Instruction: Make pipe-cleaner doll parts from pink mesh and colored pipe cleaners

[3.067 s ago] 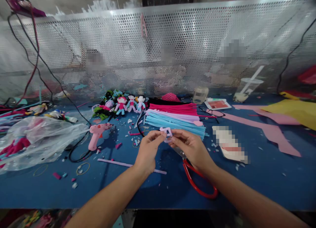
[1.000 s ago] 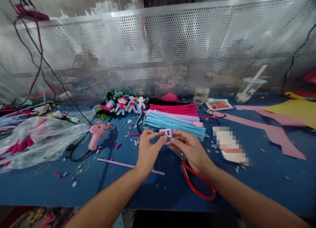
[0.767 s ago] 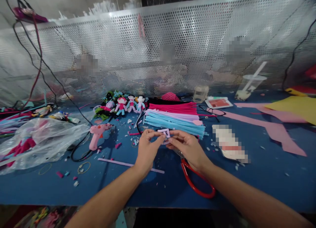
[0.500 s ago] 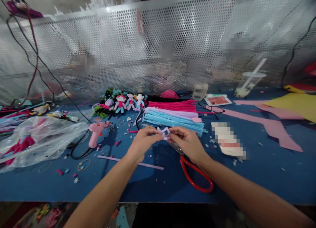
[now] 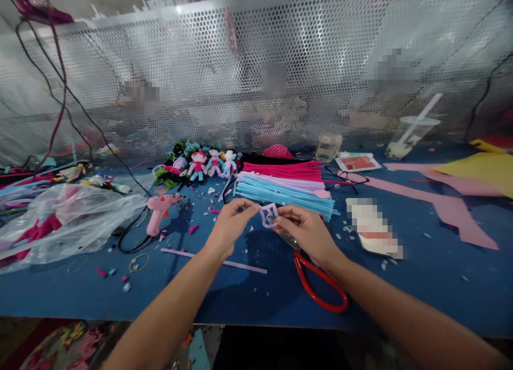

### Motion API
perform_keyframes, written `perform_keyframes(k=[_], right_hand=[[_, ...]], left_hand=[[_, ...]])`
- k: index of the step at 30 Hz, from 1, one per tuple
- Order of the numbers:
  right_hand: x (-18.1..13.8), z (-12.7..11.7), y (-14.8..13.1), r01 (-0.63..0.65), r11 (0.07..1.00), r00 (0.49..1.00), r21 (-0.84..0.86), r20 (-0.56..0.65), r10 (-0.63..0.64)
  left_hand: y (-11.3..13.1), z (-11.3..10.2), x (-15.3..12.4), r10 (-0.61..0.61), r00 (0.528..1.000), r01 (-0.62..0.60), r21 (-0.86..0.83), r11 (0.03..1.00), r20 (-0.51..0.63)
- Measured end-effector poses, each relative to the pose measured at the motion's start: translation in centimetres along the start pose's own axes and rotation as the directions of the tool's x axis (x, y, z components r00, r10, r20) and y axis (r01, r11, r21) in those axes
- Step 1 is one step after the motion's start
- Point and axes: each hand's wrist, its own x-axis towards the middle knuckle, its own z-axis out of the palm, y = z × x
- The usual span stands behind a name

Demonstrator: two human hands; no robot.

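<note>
Between my hands is a lavender pipe cleaner (image 5: 263, 218), bent into a small, roughly square loop with an inward kink. My right hand (image 5: 305, 232) pinches its right side between thumb and fingers. At its upper left corner, my left hand (image 5: 229, 227) has thumb and fingertips closed together; the exact contact is small to see. Red-handled scissors (image 5: 320, 290) lie under and in front of my right hand, their blades partly hidden by it. A straight lavender pipe cleaner (image 5: 244, 266) lies on the table, partly behind my left wrist.
Pipe cleaner bundles in blue (image 5: 280, 191) and pink (image 5: 282, 171) lie beyond my hands. Small dolls (image 5: 197, 166) sit back left, near a pink glue gun (image 5: 158, 215) and a plastic bag (image 5: 92, 212). At right are a pale, blurred object (image 5: 374, 228), pink sheets (image 5: 460, 215) and a cup (image 5: 412, 138).
The lavender loop has turned to face me more and looks squarer. My left fingertips have shifted slightly left, toward its corner. The view has moved a little.
</note>
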Motion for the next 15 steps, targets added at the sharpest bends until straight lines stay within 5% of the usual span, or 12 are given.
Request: perform_keyframes(k=[5,8,10,11,13,15], right_hand=[[-0.1,-0.2,0.1,-0.017,1.0,1.0,-0.014,-0.019,0.017],[-0.3,-0.2,0.2,-0.029,1.0,1.0,-0.001,-0.009,0.029],[-0.4,-0.2,0.2,-0.035,0.999,0.999,-0.003,-0.011,0.035],[-0.4,-0.2,0.3,-0.038,0.999,0.999,-0.007,-0.015,0.038],[-0.4,-0.2,0.3,-0.05,0.999,0.998,-0.017,-0.024,0.05],[-0.3,-0.2,0.4,-0.061,0.998,0.997,-0.024,-0.037,0.06]], left_hand=[[0.8,-5.7,-0.4,0.201,0.948,-0.223,-0.067,0.972,-0.245],[-0.4,-11.7,-0.5,0.274,0.77,-0.28,0.081,0.957,-0.577],[-1.9,-15.5,-0.6,0.275,0.643,-0.102,0.276,0.956,-0.715],[-2.6,-17.1,-0.7,0.281,0.623,0.03,0.381,0.924,-0.73],[-3.8,-19.1,-1.4,0.291,0.653,0.235,0.552,0.8,-0.699],[-4.5,-19.4,-2.6,0.326,0.701,0.268,0.658,0.704,-0.634]])
